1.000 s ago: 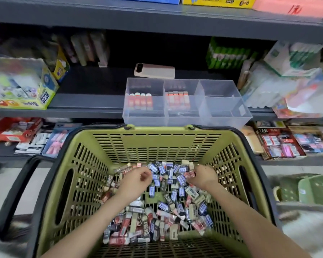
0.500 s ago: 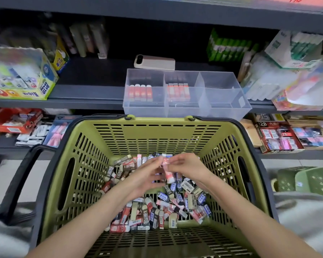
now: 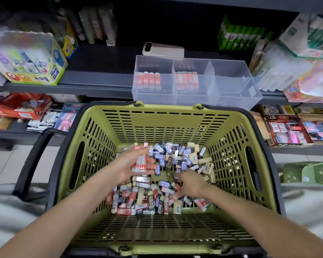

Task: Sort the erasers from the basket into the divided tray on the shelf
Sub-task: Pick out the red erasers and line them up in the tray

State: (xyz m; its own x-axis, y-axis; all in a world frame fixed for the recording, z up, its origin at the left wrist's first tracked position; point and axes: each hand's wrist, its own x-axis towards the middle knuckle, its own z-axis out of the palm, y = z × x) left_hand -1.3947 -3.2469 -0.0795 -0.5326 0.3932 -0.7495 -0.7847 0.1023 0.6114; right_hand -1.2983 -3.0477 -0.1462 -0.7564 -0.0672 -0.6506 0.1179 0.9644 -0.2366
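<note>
Clutching red-and-white erasers [image 3: 139, 164] over the pile [image 3: 175, 161], left fingers [image 3: 136, 153]; right fingers [image 3: 181, 176], hold unclear.

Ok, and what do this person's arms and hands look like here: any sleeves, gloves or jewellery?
The left hand and the right hand are bare: no gloves, and no rings, watch or wristbands that I can see. Both forearms are uncovered as well, with no sleeve in view as far as the frame's lower edge.

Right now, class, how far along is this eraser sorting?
Done: the divided tray holds rows of erasers in its left and middle compartments; the right looks empty. In hand: the left hand grips several white-and-red erasers, the right hand reaches into the pile. Left: a big pile lies in the basket.
</note>
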